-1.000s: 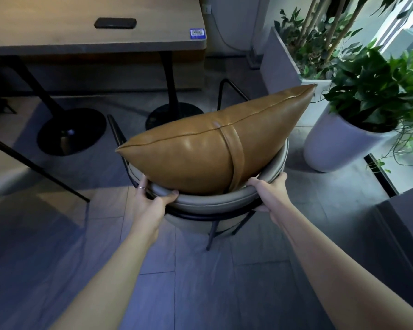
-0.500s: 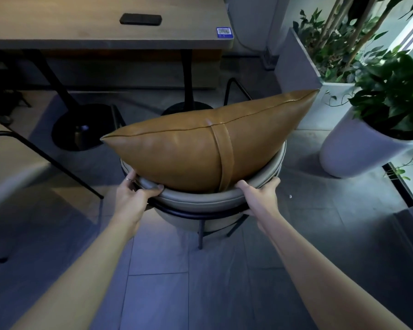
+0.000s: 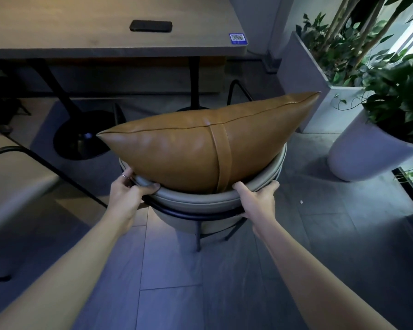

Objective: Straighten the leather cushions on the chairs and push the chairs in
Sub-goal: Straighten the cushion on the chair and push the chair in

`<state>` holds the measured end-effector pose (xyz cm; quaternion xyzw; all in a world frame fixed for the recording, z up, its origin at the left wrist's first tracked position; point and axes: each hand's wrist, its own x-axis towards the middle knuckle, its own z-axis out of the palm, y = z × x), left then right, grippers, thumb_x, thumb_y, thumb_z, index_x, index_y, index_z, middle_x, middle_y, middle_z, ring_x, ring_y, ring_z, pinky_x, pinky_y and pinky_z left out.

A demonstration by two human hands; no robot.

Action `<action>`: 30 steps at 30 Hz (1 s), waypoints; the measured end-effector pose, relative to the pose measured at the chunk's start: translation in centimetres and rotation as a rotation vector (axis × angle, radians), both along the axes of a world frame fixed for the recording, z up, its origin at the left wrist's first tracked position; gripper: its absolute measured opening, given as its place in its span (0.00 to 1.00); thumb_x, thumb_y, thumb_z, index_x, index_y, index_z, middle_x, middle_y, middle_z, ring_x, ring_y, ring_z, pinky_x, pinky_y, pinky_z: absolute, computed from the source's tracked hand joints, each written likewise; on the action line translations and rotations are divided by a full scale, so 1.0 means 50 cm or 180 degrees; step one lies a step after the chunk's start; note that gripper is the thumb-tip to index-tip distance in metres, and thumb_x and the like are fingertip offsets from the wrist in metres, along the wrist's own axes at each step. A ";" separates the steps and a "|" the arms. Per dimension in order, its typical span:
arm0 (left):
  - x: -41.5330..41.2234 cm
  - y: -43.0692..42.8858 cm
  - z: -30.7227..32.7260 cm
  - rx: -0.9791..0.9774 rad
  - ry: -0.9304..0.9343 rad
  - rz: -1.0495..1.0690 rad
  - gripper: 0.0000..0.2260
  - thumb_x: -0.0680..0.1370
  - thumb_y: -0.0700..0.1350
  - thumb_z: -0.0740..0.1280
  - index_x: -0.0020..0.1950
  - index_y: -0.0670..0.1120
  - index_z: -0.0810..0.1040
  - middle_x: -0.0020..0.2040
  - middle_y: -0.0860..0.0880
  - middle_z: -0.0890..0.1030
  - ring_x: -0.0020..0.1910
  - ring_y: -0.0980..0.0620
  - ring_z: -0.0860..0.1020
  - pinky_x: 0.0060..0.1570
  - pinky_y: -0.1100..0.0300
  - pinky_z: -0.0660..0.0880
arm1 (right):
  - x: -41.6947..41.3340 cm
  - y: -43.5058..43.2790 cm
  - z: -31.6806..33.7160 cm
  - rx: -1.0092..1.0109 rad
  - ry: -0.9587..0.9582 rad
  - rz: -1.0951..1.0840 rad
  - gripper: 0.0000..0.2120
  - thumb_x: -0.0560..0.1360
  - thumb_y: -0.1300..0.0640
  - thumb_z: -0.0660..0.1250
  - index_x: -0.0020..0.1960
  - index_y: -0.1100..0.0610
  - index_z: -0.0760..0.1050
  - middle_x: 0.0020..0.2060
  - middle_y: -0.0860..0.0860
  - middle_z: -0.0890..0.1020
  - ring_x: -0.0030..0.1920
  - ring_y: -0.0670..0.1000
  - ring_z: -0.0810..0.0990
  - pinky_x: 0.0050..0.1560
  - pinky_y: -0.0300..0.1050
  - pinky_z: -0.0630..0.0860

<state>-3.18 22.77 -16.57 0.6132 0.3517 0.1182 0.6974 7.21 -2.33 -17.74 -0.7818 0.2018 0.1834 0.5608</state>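
A tan leather cushion [image 3: 191, 151] with a vertical strap leans against the curved grey backrest of a chair [image 3: 200, 201] on thin black legs. Its right corner rises higher than its left. My left hand [image 3: 126, 189] grips the backrest's top rim on the left, thumb over the padding. My right hand [image 3: 258, 196] grips the same rim on the right. The chair faces a wooden table [image 3: 105, 46] and stands a short way back from it. The seat is hidden behind the cushion.
A dark phone [image 3: 150, 26] and a blue QR sticker [image 3: 238, 38] lie on the table. Two black pedestal bases [image 3: 81, 139] stand under it. White planters [image 3: 362, 153] with green plants crowd the right. Another chair [image 3: 12, 177] sits at the left.
The chair has moved forward toward the table with both hands on its backrest, and the view has followed. The cushion has kept its tilt.
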 end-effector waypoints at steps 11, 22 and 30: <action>0.010 0.019 -0.021 0.0012 0.0024 -0.0037 0.22 0.71 0.32 0.77 0.58 0.53 0.83 0.46 0.56 0.89 0.45 0.53 0.86 0.45 0.52 0.83 | -0.012 0.017 0.010 0.0182 0.0020 -0.0245 0.43 0.61 0.42 0.75 0.70 0.47 0.58 0.63 0.54 0.75 0.59 0.60 0.78 0.57 0.65 0.79; 0.050 0.106 -0.038 -0.0006 -0.0156 -0.0063 0.29 0.68 0.32 0.77 0.65 0.54 0.81 0.53 0.58 0.88 0.53 0.54 0.85 0.46 0.55 0.82 | 0.005 0.090 0.000 0.0189 0.0036 -0.0261 0.42 0.66 0.42 0.76 0.71 0.47 0.55 0.67 0.55 0.71 0.61 0.61 0.76 0.58 0.64 0.79; 0.089 0.164 -0.051 0.0067 -0.0251 0.0091 0.31 0.69 0.35 0.78 0.68 0.59 0.80 0.60 0.55 0.85 0.57 0.55 0.82 0.59 0.48 0.80 | 0.029 0.151 -0.005 0.0135 0.0004 -0.0302 0.45 0.67 0.42 0.76 0.74 0.50 0.53 0.68 0.58 0.70 0.60 0.62 0.75 0.59 0.63 0.78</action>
